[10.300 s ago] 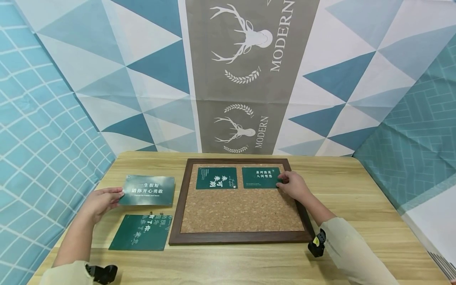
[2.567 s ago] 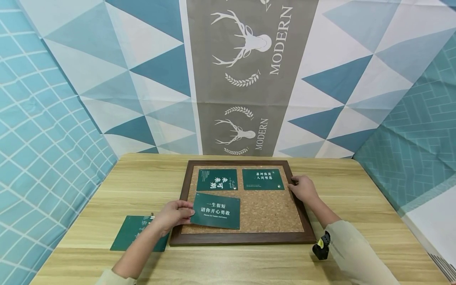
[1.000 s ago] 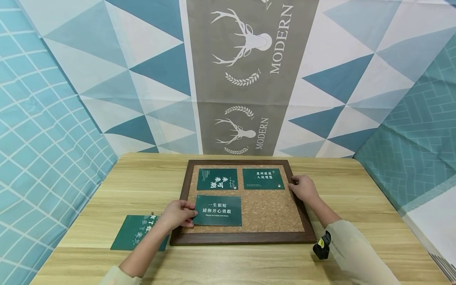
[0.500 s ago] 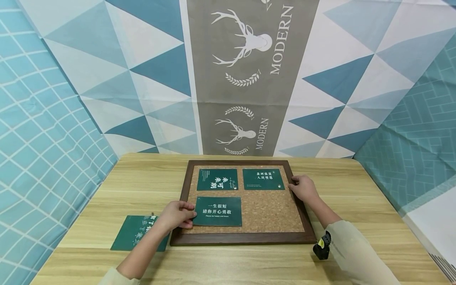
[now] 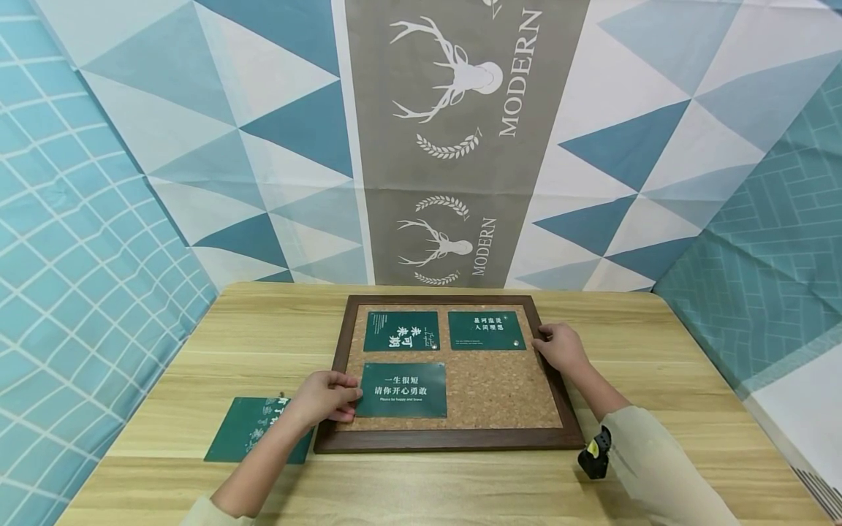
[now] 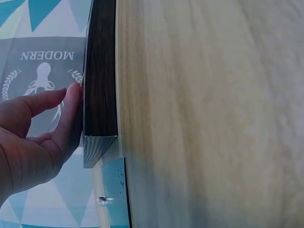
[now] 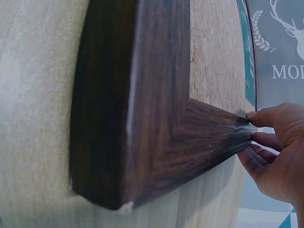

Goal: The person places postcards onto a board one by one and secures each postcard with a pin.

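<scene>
My left hand (image 5: 324, 397) pinches the left edge of a green card (image 5: 403, 402) with white lettering, which lies over the lower left of a cork board (image 5: 503, 387). In the left wrist view, thumb and forefinger are beside the dark frame (image 6: 100, 71); the card cannot be made out there. My right hand (image 5: 560, 347) grips the board's right frame edge, thumb on top and fingers at the outer side, as the right wrist view shows. Two more green cards, one top left (image 5: 388, 336) and one top right (image 5: 470, 337), lie on the cork, each with a pin at its lower right.
Left of the board, another green card (image 5: 226, 438) lies on the wooden table (image 5: 460, 486), partly behind my left forearm. A small pin (image 5: 281, 395) is by its far edge. A patterned cloth (image 5: 289, 146) rises behind the table.
My left hand has brought its card from the table's left onto the cork and straightened it. My right hand went from the top right card to the frame. Over the last half second, almost no movement.
</scene>
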Demonstrator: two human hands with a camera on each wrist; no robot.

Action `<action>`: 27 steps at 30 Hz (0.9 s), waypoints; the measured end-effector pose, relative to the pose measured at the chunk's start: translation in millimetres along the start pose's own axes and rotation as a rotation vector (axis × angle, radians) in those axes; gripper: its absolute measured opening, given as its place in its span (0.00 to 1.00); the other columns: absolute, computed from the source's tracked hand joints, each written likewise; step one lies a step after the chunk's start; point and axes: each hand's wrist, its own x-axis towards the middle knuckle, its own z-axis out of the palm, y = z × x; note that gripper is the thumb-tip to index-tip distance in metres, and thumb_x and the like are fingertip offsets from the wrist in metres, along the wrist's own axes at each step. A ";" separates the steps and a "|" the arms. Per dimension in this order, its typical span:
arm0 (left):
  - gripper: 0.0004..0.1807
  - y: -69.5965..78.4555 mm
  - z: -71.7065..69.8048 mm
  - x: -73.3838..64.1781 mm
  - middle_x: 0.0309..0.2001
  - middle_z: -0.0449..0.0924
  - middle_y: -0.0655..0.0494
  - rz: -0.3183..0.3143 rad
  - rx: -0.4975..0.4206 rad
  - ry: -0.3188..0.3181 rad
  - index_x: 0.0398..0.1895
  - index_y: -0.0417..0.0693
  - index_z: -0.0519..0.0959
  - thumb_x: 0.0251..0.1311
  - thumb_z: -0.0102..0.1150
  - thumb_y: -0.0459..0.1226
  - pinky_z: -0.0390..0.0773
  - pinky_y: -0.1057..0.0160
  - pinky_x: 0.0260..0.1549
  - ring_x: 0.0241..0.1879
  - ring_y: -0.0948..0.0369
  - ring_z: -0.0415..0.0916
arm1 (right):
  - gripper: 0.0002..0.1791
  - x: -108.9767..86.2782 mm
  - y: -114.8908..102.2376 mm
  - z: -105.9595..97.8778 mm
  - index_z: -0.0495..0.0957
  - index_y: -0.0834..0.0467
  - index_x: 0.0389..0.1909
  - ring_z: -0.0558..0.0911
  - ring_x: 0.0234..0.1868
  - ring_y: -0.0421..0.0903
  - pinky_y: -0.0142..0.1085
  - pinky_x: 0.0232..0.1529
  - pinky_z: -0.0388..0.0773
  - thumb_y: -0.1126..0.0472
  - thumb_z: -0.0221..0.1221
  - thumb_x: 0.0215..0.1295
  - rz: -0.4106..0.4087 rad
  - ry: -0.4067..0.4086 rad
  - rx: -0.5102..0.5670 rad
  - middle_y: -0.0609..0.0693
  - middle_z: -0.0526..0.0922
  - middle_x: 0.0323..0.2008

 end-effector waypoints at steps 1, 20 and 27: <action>0.16 0.1 -0.3 -0.2 0.33 0.79 0.41 0.002 0.000 -0.002 0.49 0.28 0.73 0.61 0.56 0.31 0.83 0.59 0.27 0.23 0.59 0.78 | 0.24 0.0 0.0 -0.1 0.69 0.72 0.58 0.75 0.53 0.64 0.51 0.47 0.77 0.62 0.55 0.65 -0.001 0.000 -0.001 0.70 0.73 0.55; 0.23 2.0 -46.7 -11.9 0.40 0.80 0.43 0.071 0.184 0.079 0.54 0.32 0.72 0.63 0.56 0.41 0.81 0.58 0.32 0.31 0.58 0.78 | 0.24 -0.3 -0.1 0.0 0.69 0.72 0.58 0.75 0.54 0.64 0.51 0.48 0.77 0.62 0.54 0.66 -0.006 0.003 -0.011 0.70 0.73 0.55; 0.25 -1.1 -73.2 -18.3 0.41 0.78 0.38 0.108 0.271 0.144 0.55 0.30 0.71 0.64 0.54 0.42 0.81 0.58 0.34 0.35 0.55 0.78 | 0.24 -0.2 -1.1 0.0 0.69 0.72 0.58 0.75 0.54 0.64 0.51 0.47 0.77 0.63 0.55 0.65 -0.006 0.002 -0.007 0.70 0.74 0.54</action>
